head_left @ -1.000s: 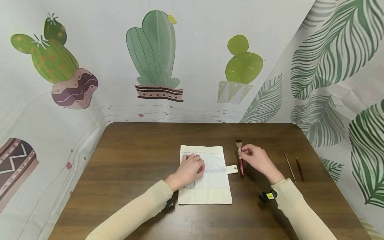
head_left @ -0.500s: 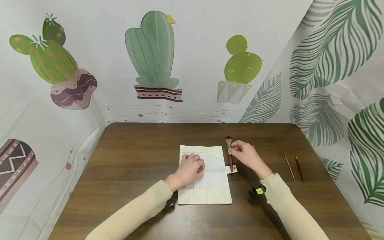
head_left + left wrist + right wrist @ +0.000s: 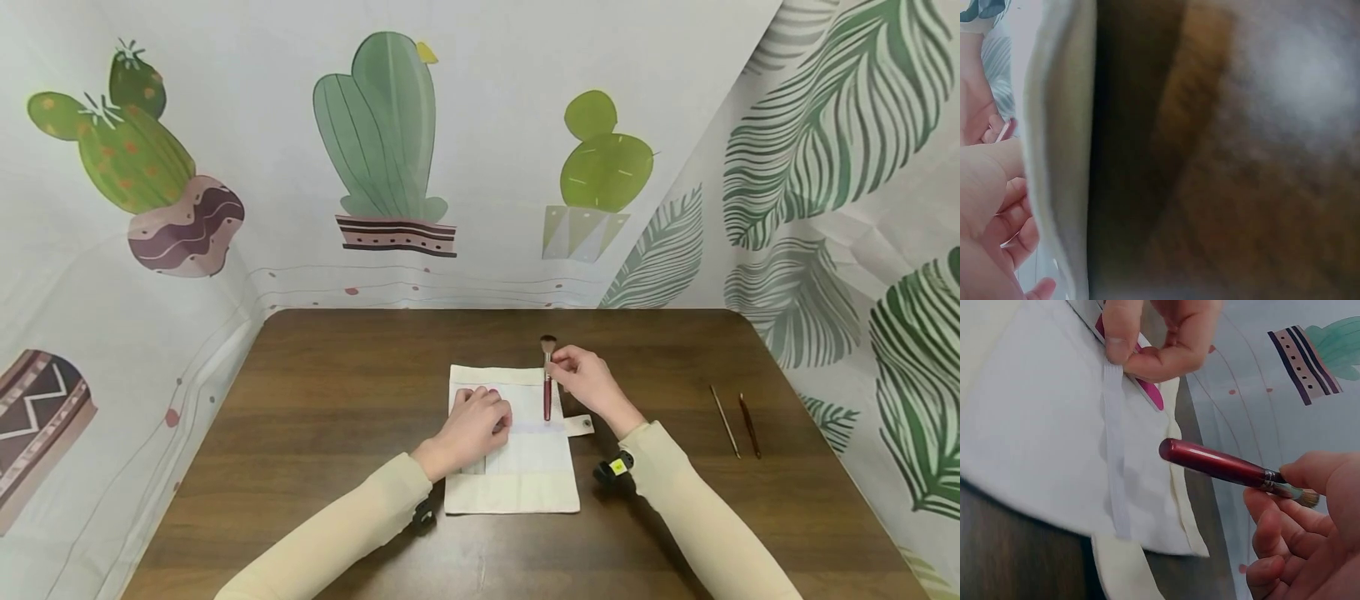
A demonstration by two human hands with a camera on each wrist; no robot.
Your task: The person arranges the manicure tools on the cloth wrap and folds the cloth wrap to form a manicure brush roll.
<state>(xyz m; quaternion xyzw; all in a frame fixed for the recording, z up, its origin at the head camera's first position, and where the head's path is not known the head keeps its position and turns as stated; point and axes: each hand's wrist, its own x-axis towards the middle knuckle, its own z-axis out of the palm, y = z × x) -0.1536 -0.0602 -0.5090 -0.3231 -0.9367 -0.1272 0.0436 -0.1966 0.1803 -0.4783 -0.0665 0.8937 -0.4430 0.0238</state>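
A cream fabric roll case (image 3: 517,493) lies unfolded on the table, its snap strap (image 3: 579,426) sticking out to the right. Over its left part is my left hand (image 3: 468,423). In the right wrist view the thumb and forefinger of that hand pinch a white elastic band (image 3: 1115,444) sewn across the case. A flat pink-and-white item (image 3: 1152,394) shows beneath these fingers; its kind is unclear. My right hand (image 3: 588,379) pinches a makeup brush (image 3: 1216,464) near its ferrule. The brush's red handle (image 3: 547,398) points toward me above the case's upper right, bristles facing away.
Two thin sticks, one light (image 3: 724,421) and one reddish-brown (image 3: 749,425), lie at the right of the brown wooden table (image 3: 337,358). Behind it hangs a cloth backdrop (image 3: 495,167) printed with cacti and leaves.
My right hand has carried the brush leftward, from the right of the strap to over the upper right part of the case. The left hand has stayed in place.
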